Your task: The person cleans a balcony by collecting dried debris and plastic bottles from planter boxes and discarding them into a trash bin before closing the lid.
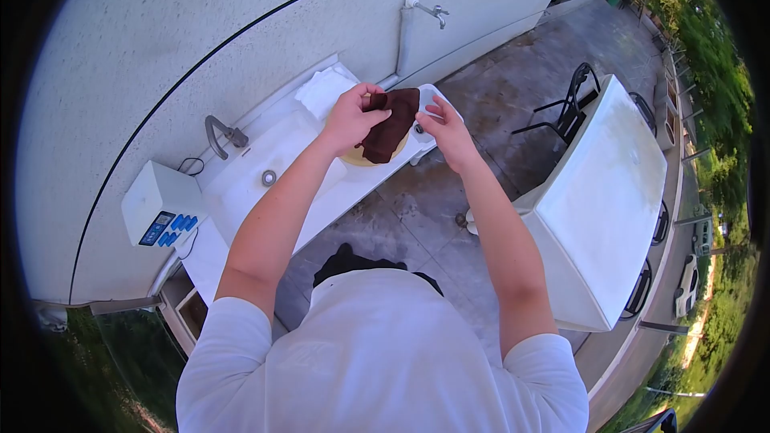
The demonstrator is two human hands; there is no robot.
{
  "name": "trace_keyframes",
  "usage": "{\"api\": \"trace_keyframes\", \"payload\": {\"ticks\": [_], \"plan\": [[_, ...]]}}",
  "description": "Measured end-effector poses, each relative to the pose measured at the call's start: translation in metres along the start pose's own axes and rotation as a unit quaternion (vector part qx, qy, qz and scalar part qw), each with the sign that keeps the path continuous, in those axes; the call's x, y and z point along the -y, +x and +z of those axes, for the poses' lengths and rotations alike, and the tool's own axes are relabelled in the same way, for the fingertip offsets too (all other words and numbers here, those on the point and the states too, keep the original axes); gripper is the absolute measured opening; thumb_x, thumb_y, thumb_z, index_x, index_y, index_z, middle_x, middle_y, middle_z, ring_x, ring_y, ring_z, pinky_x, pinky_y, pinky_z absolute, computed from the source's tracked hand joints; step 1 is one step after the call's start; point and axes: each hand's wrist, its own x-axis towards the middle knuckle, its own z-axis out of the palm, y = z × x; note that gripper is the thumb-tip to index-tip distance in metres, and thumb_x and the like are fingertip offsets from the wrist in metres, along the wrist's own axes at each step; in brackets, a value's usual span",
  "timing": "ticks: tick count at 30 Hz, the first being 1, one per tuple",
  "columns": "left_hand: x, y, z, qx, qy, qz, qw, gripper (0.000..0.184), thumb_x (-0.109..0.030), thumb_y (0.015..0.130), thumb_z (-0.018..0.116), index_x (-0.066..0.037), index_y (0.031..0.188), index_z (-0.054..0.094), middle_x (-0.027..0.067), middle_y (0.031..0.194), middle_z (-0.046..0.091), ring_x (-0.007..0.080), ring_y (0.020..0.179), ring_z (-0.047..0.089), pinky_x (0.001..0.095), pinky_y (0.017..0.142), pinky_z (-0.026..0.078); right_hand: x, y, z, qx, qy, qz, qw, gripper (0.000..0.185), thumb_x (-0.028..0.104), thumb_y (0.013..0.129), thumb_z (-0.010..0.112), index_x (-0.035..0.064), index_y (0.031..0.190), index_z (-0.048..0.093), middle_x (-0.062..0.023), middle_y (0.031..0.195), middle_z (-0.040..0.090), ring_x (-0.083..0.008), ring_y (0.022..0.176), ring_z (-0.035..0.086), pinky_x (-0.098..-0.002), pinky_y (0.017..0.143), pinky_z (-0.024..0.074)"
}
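Pinching the soft dark-maroon cloth [391, 130] at its left edge between left fingers [367, 90] and thumb, closed; meeting its right edge with right fingers [440, 104], partly spread, grip unclear. Held between both, above a round pale-yellow object [400, 147].

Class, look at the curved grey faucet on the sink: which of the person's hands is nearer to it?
Left. The left hand grips the dark red cloth on the side toward the faucet; the right hand is farther off, at the cloth's opposite edge.
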Motion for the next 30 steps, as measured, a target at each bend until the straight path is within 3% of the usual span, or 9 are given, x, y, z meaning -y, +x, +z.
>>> {"api": "trace_keyframes", "payload": {"ticks": [3,4,7,10,14,15,20,25,30], "plan": [[0.001,0.003,0.001,0.04,-0.085,-0.002,0.996,0.028,0.001,0.089,0.066,-0.003,0.114,0.054,0.0065,0.103,0.066,0.0136,0.094,0.063,0.0294,0.083,0.052,-0.02,0.004,-0.01,0.123,0.076,0.003,0.989,0.059,0.029,0.095,0.067,0.0,0.142,0.047,-0.0099,0.132,0.057,-0.0195,0.127,0.049,-0.0353,0.106,0.0395],[0.004,0.005,0.0,0.042,-0.096,-0.007,0.994,0.028,0.001,0.09,0.065,-0.003,0.116,0.053,0.0067,0.106,0.065,0.0138,0.097,0.062,0.0302,0.085,0.052,-0.026,0.004,-0.01,0.125,0.124,0.026,0.984,0.053,0.028,0.096,0.066,0.0015,0.139,0.051,-0.0068,0.125,0.062,-0.0165,0.124,0.051,-0.0339,0.107,0.0384],[0.018,0.013,-0.003,0.04,-0.13,-0.021,0.99,0.031,0.0,0.092,0.062,-0.004,0.12,0.05,0.0076,0.113,0.062,0.0148,0.104,0.06,0.0324,0.089,0.051,-0.031,0.012,-0.013,0.146,0.198,0.018,0.969,0.045,0.026,0.096,0.065,0.0011,0.133,0.055,-0.0048,0.121,0.064,-0.015,0.116,0.057,-0.0323,0.102,0.0429],[0.038,0.021,-0.007,0.001,-0.14,-0.056,0.988,0.034,-0.001,0.095,0.059,-0.003,0.126,0.046,0.0095,0.117,0.06,0.017,0.107,0.059,0.0343,0.092,0.051,-0.024,0.023,-0.018,0.124,0.159,0.018,0.979,0.037,0.021,0.098,0.063,0.004,0.13,0.056,-0.0044,0.118,0.065,-0.0149,0.107,0.061,-0.0321,0.094,0.0479],[0.094,0.036,-0.007,-0.051,-0.073,-0.153,0.984,0.038,-0.004,0.098,0.056,-0.002,0.133,0.043,0.0126,0.121,0.059,0.0203,0.11,0.059,0.0356,0.095,0.05,-0.064,0.043,-0.017,0.093,0.098,0.092,0.987,0.034,0.014,0.095,0.065,0.001,0.125,0.057,-0.01,0.102,0.068,-0.0149,0.092,0.065,-0.0294,0.081,0.0523],[0.113,0.038,-0.006,-0.054,-0.052,-0.18,0.981,0.038,-0.004,0.098,0.056,-0.002,0.134,0.042,0.0134,0.122,0.059,0.021,0.111,0.059,0.0359,0.095,0.05,-0.082,0.047,-0.019,0.091,0.026,0.112,0.989,0.034,0.015,0.094,0.066,0.0008,0.124,0.058,-0.0099,0.1,0.068,-0.015,0.09,0.065,-0.0298,0.08,0.0527],[0.193,0.053,-0.003,-0.043,-0.057,-0.227,0.971,0.039,-0.008,0.102,0.05,-0.002,0.138,0.035,0.0155,0.13,0.054,0.0212,0.117,0.055,0.0356,0.097,0.05,-0.144,0.069,-0.021,0.058,0.007,0.191,0.98,0.031,0.014,0.097,0.063,0.0011,0.124,0.058,-0.0072,0.108,0.067,-0.0138,0.095,0.063,-0.0298,0.085,0.0513],[0.211,0.104,-0.007,-0.068,-0.165,-0.216,0.96,0.04,-0.01,0.102,0.052,-0.002,0.138,0.035,0.0152,0.132,0.053,0.0218,0.12,0.054,0.0366,0.099,0.049,-0.142,0.113,-0.015,-0.017,0.03,0.167,0.985,0.034,0.015,0.096,0.063,-0.0002,0.125,0.058,-0.0084,0.108,0.067,-0.0143,0.095,0.063,-0.0296,0.086,0.0506],[0.239,0.146,-0.015,-0.101,-0.14,-0.256,0.951,0.047,-0.007,0.097,0.058,-0.001,0.139,0.036,0.0159,0.128,0.056,0.0224,0.115,0.058,0.0344,0.097,0.05,-0.186,0.157,-0.01,-0.063,-0.005,0.154,0.986,0.037,0.018,0.096,0.063,-0.0015,0.128,0.056,-0.009,0.108,0.067,-0.0149,0.096,0.063,-0.0296,0.086,0.0501]]}}
